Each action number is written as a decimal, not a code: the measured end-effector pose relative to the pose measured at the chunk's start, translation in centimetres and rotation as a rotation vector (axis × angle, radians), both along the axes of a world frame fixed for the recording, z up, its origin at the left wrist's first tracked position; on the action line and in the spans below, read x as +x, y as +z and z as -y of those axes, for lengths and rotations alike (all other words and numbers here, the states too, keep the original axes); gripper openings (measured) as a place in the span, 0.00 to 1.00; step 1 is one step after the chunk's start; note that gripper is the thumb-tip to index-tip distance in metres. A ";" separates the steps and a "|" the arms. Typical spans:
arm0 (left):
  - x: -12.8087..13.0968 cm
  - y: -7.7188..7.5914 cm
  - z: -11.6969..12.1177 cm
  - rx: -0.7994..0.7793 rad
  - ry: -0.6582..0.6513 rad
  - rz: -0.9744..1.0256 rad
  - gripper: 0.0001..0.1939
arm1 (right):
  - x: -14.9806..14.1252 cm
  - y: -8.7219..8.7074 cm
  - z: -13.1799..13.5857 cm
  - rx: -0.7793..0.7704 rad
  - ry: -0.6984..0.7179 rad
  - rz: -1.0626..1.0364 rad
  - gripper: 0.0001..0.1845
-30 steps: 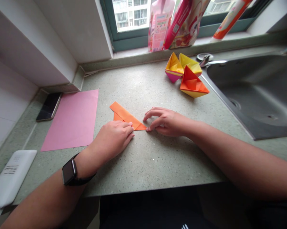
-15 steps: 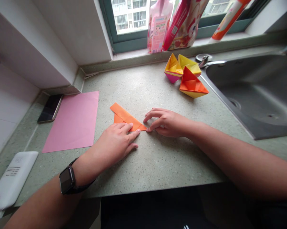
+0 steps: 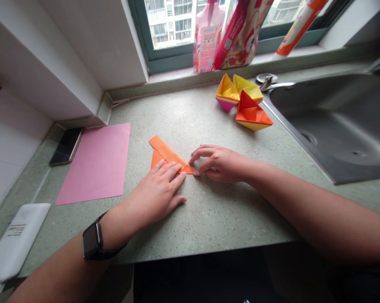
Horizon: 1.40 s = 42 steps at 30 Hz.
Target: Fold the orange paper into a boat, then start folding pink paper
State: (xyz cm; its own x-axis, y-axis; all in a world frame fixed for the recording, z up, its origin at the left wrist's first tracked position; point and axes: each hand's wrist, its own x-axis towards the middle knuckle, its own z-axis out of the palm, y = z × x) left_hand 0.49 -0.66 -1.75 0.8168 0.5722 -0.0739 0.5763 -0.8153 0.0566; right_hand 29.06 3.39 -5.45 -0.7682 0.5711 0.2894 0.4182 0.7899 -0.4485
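A folded piece of orange paper (image 3: 166, 150) lies on the counter, its narrow tip pointing right. My left hand (image 3: 160, 187) rests palm down on its lower part with the fingers spread, covering part of the folds. At the right tip is my right hand (image 3: 219, 163), fingers curled and the fingertips closed in around the paper's point. Beyond my hands stand three folded paper boats: an orange-red and yellow boat (image 3: 253, 115), a yellow and magenta boat (image 3: 227, 94) and a yellow boat (image 3: 249, 87).
Left of my hands lies a pink paper sheet (image 3: 96, 166), touching a dark phone (image 3: 66, 146). A white power bank (image 3: 17, 240) with a cable is at the near left. On the right is a metal sink (image 3: 341, 126). A pink bottle (image 3: 208, 46) and bags line the windowsill.
My left hand has flattened and spread its fingers further over the orange paper. The paper's upper left end has shifted slightly right. My right hand has stayed at the tip.
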 end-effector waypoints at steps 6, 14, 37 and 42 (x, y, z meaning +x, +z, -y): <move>-0.4 0.2 -0.5 -0.089 -0.015 -0.016 0.34 | 0.0 0.1 0.1 -0.008 -0.015 0.016 0.19; 0.6 0.0 -0.4 -0.065 0.017 -0.013 0.34 | 0.1 0.0 -0.1 -0.022 -0.014 -0.002 0.18; 0.5 0.7 -1.1 -0.025 0.043 0.052 0.14 | -0.2 0.4 0.4 -0.032 -0.082 0.040 0.20; 0.1 0.9 -1.1 0.032 0.104 0.052 0.15 | -0.1 0.8 0.5 -0.013 -0.082 0.084 0.19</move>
